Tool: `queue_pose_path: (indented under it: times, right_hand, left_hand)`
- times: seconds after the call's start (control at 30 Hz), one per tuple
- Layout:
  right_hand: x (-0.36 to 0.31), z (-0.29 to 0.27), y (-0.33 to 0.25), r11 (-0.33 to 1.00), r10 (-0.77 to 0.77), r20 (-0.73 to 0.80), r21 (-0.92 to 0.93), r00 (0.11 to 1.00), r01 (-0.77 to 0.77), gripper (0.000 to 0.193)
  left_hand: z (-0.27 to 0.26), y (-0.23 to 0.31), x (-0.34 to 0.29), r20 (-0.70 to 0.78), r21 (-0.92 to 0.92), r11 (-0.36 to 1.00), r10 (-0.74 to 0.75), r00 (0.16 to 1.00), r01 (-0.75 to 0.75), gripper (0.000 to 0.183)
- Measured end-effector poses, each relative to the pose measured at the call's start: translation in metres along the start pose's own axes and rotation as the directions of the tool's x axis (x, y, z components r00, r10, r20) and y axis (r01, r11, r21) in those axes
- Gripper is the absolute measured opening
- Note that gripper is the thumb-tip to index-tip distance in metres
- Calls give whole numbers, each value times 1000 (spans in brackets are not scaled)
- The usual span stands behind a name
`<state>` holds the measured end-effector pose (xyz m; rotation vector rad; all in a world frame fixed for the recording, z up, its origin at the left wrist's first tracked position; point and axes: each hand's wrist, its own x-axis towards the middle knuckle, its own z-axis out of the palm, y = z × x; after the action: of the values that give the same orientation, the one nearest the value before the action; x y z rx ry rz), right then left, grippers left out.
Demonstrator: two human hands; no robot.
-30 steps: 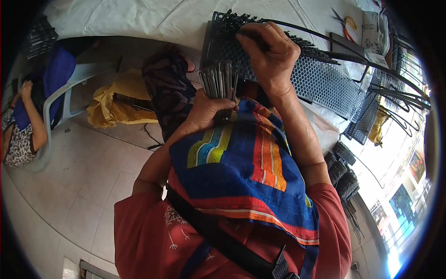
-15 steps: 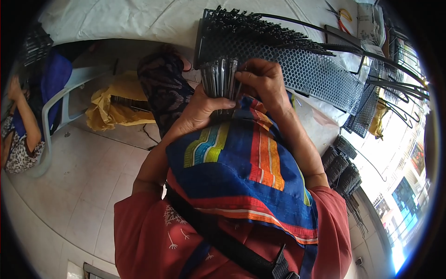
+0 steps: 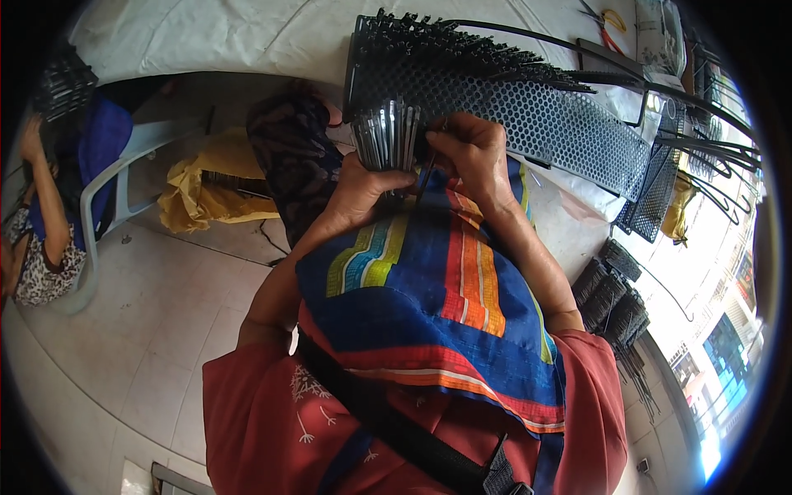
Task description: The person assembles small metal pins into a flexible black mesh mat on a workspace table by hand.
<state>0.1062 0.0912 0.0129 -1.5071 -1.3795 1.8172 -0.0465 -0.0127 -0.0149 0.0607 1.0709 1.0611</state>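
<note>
A bundle of thin, dark shiny strips (image 3: 384, 136) stands upright in my left hand (image 3: 361, 188), whose fingers wrap round its lower part. Just to its right, my right hand (image 3: 472, 150) pinches a single thin dark strip (image 3: 426, 175). That strip slants down beside the bundle, its lower end near the left thumb. I cannot make out what the strips are. Beyond both hands lies a black perforated metal tray (image 3: 528, 124), with a heap of thin black rods (image 3: 462, 51) along its far side.
A white-covered table (image 3: 223, 37) carries the tray. Orange-handled pliers (image 3: 612, 33) lie at its far right. To the left are a torn yellow package (image 3: 186, 194), a grey chair (image 3: 107, 190) and another person's arm (image 3: 51, 194). Black bundles (image 3: 612, 289) stand on the floor at right.
My right hand has drawn slightly away from the bundle, and a single strip now shows in its fingers. At far left, the other person's hand has moved up.
</note>
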Motion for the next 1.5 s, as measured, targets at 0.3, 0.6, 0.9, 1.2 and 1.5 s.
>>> queue_pose_path:
  times: [0.3, 0.6, 0.9, 1.2, 1.5]
  right_hand:
    - [6, -3, 0, 1000, -13, 21, -24, 1000, 13, 9]
    - [7, -3, -9, 1000, 18, 27, -19, 999, -18, 11]
    - [5, -6, -7, 999, 26, 119, 24, 993, -29, 7]
    - [2, -18, -44, 911, -361, -249, 114, 899, 397, 6]
    - [37, -3, -39, 705, -701, -208, -56, 682, 707, 16]
  left_hand:
    - [9, 4, 2, 34, 137, 981, 133, 991, -136, 33]
    - [7, 12, -2, 34, -31, 999, 18, 999, -17, 29]
    - [5, 6, 4, -4, -118, 993, 4, 1000, -4, 30]
    - [-6, 8, -9, 39, -31, 1000, 5, 999, -4, 30]
    - [-10, 3, -15, 157, 100, 985, 124, 980, -141, 28]
